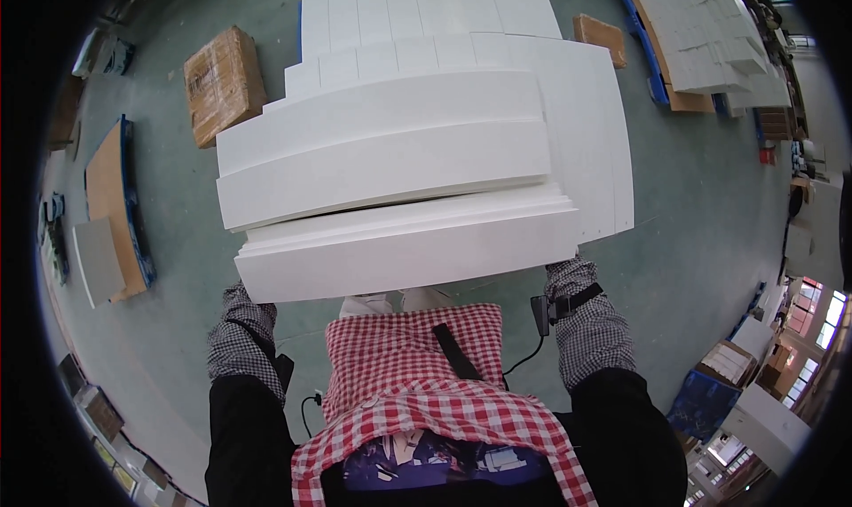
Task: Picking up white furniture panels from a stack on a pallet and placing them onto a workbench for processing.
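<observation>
A stack of long white boards [408, 251] spans the space in front of my body, its layered edges showing along the far side. At its left end, my left hand [252, 298] is almost wholly covered by the boards, with only the wrist end of a checked sleeve in sight. The right end rests with my right hand [564, 264], whose fingers are likewise hidden beneath. Both hands appear closed on the stack from below. Just beyond it lies another layered pile of white boards [382, 157], with a narrow dark gap between the two.
Wider white panels [586, 143] extend under and behind the pile. A taped brown carton [224, 81] stands on the floor at the left, near a blue-edged pallet with a brown sheet [120, 210]. More white boards [710, 41] are stacked at the far right. A smaller carton [600, 39] sits behind.
</observation>
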`<state>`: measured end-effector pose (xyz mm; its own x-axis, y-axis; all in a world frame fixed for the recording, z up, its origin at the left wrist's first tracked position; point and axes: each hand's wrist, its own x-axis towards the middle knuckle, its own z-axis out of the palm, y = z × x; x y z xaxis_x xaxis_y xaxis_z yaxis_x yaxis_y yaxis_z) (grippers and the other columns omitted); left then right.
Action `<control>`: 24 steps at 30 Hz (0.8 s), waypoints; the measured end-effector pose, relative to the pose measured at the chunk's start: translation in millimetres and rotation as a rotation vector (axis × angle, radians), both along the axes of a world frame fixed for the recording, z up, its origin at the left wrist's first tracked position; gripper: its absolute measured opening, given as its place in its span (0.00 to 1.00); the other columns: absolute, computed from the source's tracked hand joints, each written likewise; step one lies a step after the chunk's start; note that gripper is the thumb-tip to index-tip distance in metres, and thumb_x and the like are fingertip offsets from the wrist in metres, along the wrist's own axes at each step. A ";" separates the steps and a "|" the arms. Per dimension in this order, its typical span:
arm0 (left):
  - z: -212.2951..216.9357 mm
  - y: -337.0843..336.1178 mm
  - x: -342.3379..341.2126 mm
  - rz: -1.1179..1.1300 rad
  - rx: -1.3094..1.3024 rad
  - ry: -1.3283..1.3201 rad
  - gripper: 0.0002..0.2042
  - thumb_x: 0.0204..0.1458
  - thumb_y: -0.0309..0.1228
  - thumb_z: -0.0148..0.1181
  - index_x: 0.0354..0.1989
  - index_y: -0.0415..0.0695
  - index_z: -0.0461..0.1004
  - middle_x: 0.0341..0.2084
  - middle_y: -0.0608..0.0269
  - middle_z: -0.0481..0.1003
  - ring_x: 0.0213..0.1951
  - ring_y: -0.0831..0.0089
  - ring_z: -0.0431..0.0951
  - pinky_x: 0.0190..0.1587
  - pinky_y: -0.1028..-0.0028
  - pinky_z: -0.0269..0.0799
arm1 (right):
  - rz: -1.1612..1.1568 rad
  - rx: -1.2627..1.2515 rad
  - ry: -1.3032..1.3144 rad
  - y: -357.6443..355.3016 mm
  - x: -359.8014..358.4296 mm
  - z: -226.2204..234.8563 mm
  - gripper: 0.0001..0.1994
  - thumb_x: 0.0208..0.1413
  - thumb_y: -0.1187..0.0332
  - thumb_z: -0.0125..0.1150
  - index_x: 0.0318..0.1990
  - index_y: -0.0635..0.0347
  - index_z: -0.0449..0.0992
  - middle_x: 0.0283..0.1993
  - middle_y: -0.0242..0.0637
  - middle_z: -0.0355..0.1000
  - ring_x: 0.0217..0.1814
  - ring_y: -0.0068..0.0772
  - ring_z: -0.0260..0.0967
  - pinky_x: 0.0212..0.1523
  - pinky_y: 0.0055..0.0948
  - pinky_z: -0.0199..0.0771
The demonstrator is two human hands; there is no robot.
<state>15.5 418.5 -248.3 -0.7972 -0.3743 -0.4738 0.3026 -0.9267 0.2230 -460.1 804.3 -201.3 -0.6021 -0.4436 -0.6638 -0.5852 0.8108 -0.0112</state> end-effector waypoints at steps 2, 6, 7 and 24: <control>4.4 7.4 -14.7 0.003 -0.003 -0.036 0.29 0.62 0.54 0.37 0.59 0.41 0.61 0.53 0.54 0.68 0.53 0.63 0.69 0.54 0.64 0.68 | -0.009 0.007 0.013 7.1 -1.0 1.6 0.25 0.60 0.54 0.52 0.61 0.53 0.63 0.64 0.38 0.61 0.65 0.37 0.59 0.59 0.39 0.65; 15.6 4.8 -14.6 0.008 -0.007 -0.113 0.29 0.62 0.54 0.37 0.59 0.41 0.61 0.53 0.54 0.68 0.53 0.63 0.69 0.55 0.64 0.68 | -0.028 0.025 0.034 21.9 11.3 1.1 0.25 0.60 0.54 0.52 0.62 0.53 0.63 0.64 0.37 0.61 0.65 0.37 0.59 0.59 0.39 0.65; 18.6 5.9 -13.6 0.011 -0.008 -0.134 0.29 0.62 0.54 0.37 0.59 0.41 0.61 0.53 0.54 0.67 0.53 0.63 0.69 0.55 0.64 0.68 | -0.031 0.030 0.037 23.0 12.8 -0.7 0.25 0.60 0.54 0.52 0.62 0.53 0.62 0.64 0.37 0.61 0.65 0.37 0.59 0.59 0.39 0.65; 80.4 30.0 -67.4 0.088 -0.064 -0.450 0.31 0.61 0.56 0.37 0.60 0.41 0.61 0.53 0.55 0.67 0.54 0.63 0.69 0.55 0.64 0.67 | -0.237 -0.340 0.267 50.7 -27.1 -51.4 0.23 0.57 0.49 0.50 0.52 0.53 0.74 0.50 0.40 0.74 0.54 0.40 0.71 0.49 0.35 0.73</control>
